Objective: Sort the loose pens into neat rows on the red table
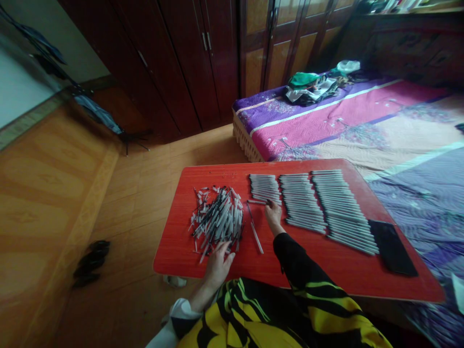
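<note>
A heap of loose pen parts (217, 217), white tubes, dark thin pieces and small caps, lies on the red table (282, 263). At the heap's near edge is my left hand (218, 265), its thumb apart from the fingers, with nothing visibly held. My right hand (273, 216) pinches one end of a pale pen (256, 202) just below the shortest row of pens (264, 186). Two longer rows, a middle row of pens (303, 200) and a right row of pens (342, 208), lie beside it. A separate pen (256, 237) and a thin dark piece lie between heap and hand.
A black flat tablet-like object (393, 247) lies at the table's right. Behind and to the right is a bed (326, 121) with folded cloths (311, 87). Dark wardrobes (188, 63) line the back. Black shoes (90, 263) and a stand (96, 111) are on the left.
</note>
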`<state>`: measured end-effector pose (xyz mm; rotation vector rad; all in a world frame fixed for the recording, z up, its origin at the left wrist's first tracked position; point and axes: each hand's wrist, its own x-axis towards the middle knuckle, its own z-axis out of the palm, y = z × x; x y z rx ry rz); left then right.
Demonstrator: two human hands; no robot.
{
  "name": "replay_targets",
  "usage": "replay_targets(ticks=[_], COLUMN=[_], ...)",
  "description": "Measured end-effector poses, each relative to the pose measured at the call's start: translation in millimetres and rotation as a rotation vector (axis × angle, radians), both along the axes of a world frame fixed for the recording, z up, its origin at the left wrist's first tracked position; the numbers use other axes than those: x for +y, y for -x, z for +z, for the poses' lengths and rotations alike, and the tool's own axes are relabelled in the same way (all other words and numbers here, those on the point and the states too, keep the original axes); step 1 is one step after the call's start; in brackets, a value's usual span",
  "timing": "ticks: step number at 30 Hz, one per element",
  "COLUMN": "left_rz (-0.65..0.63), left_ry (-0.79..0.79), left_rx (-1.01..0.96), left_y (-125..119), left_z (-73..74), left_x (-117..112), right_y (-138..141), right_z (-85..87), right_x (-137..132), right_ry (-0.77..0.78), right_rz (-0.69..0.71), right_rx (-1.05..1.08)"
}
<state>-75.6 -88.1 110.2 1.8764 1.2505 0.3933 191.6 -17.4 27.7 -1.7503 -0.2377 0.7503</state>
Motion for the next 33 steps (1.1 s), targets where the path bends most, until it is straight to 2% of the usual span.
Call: replay_targets(ticks=[5, 9, 17, 27, 33], left_rz=[-0.004, 0.007, 0.011, 0.023, 0.047], left_ry=[0.009, 0.010, 0.040, 0.030, 0.010], left_rx=[-0.007, -0.011, -0.007, 0.031, 0.001], left_y=[0.2, 1.7, 3.3, 3.5, 9.1], left_z=[-2.1, -5.2, -8.5, -4.5, -12.4], left_x=[-0.1, 0.1, 0.1, 0.6, 8.1], right_y=[10.6, 7.7, 6.0, 72.4, 86.6], right_z=[3.8, 0.7, 0.8, -4.8, -5.0], right_x=[-6.9, -14.2, -16.9, -50.5, -55.8], right_ry=[0.165, 0.291, 0.414, 0.376, 0.347], right_rz=[0.392, 0.553, 0.666, 0.800, 0.836], right_rx=[-0.390, -0.619, -0.882, -0.912, -0.856])
